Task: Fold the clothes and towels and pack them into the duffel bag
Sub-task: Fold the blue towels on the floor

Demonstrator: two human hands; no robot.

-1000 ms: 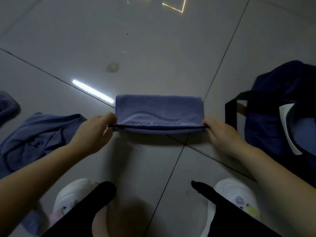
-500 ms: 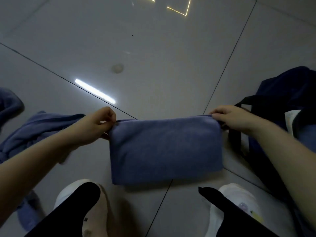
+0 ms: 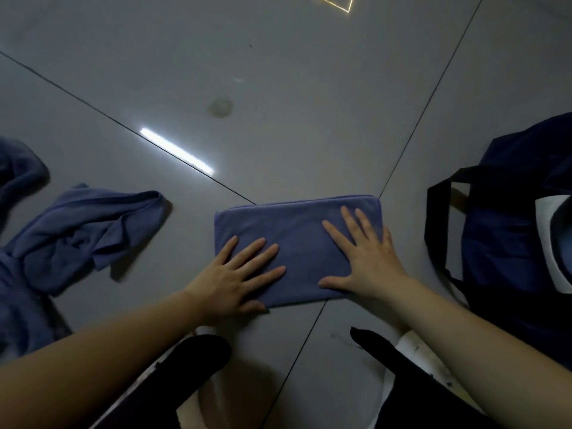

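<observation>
Both hands lie flat, fingers spread, on the folded towel (image 3: 297, 233).

Left hand (image 3: 238, 274) presses its near-left part, right hand (image 3: 365, 255) its right end; neither grips it. Towel lies on the tiled floor (image 3: 278, 72), long axis left to right, right end tilted slightly away toward the navy duffel bag (image 3: 507, 243) nearby. Loose blue clothes (image 3: 83, 230) lie apart on the left.

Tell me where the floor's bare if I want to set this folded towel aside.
Bare tile lies beyond the folded towel, and between it and the crumpled blue garment. The right is crowded: the duffel bag sits close. Both hands, left and right, press it flat.
</observation>
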